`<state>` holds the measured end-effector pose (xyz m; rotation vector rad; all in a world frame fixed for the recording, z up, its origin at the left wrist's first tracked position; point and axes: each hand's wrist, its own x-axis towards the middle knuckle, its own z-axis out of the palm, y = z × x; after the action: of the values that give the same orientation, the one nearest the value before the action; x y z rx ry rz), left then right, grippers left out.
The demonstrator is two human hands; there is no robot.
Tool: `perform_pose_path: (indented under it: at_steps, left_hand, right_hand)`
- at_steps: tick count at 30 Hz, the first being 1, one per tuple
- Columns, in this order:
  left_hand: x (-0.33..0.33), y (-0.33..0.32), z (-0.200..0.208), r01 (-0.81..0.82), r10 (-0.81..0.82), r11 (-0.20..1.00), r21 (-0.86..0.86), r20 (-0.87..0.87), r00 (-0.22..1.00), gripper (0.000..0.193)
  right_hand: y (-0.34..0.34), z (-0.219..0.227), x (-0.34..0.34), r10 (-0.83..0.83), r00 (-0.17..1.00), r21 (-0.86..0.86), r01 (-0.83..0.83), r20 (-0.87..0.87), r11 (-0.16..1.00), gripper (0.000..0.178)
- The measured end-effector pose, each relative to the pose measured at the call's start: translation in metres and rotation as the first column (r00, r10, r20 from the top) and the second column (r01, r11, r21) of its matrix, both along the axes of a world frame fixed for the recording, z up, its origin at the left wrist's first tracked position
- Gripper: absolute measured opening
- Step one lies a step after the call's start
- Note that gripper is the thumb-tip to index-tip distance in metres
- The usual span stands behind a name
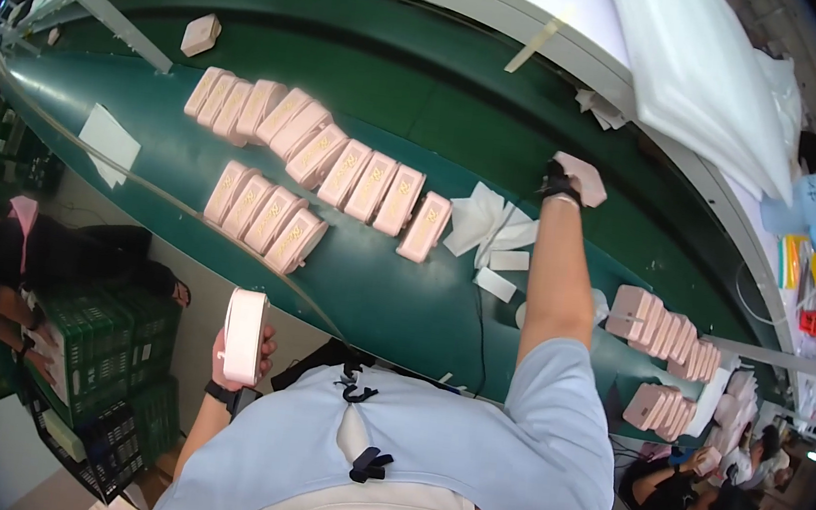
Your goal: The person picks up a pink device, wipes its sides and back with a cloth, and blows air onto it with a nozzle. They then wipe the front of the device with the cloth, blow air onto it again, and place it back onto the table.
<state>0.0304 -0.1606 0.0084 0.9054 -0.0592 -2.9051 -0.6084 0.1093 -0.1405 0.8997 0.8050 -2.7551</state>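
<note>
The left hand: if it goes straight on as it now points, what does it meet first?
The left hand and its pink case would probably meet the near edge of the green table; depth is unclear, so it may pass above toward the nearer row of pink cases.

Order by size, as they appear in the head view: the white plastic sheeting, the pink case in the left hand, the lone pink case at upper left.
1. White plastic sheeting
2. Pink case in the left hand
3. Lone pink case at upper left
The held case looks nearer the camera; true sizes are unsure.
</note>
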Motion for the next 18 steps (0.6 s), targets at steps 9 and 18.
perform_pose_path:
  at_steps: [9, 18]
  left_hand:
    - [0.002, 0.012, -0.020, 0.132, -0.135, 0.991, -0.031, -0.123, 0.983, 0.052]
    - [-0.047, 0.023, -0.008, 0.273, -0.216, 0.959, 0.073, -0.434, 0.874, 0.059]
  right_hand:
    - [0.028, 0.079, 0.262, 0.451, 0.890, -0.301, -0.450, -0.072, 0.841, 0.046]
    - [0.030, -0.018, 0.338, 0.612, 0.790, -0.938, -0.182, 0.038, 0.294, 0.052]
